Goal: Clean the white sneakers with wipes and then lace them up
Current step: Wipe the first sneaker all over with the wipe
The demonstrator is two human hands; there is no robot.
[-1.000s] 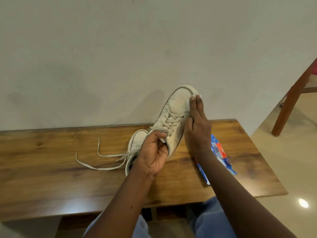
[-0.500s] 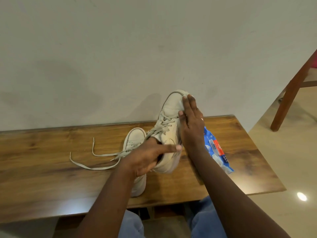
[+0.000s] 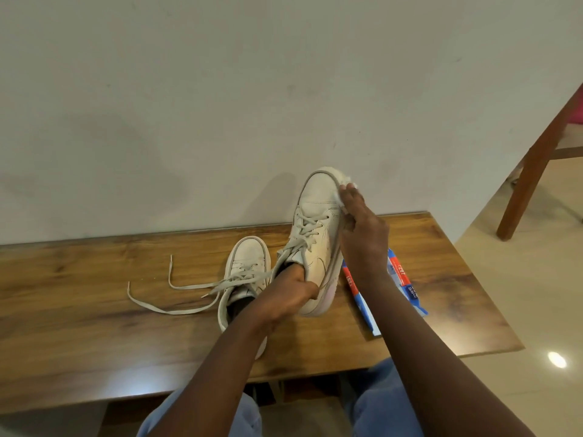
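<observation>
A white leather low-top sneaker [image 3: 318, 216] is tilted up off the table, toe pointing at the wall. The left hand [image 3: 284, 298] grips its heel end, fingers curled round the collar. The right hand [image 3: 362, 234] holds a crumpled white wipe [image 3: 345, 187] against the toe's right edge. The second white sneaker [image 3: 249, 257] rests just left on the brown wooden table [image 3: 94, 294], its loose pale laces [image 3: 164, 307] trailing leftward. A blue-and-red wipe packet [image 3: 400, 275] lies under the right forearm.
</observation>
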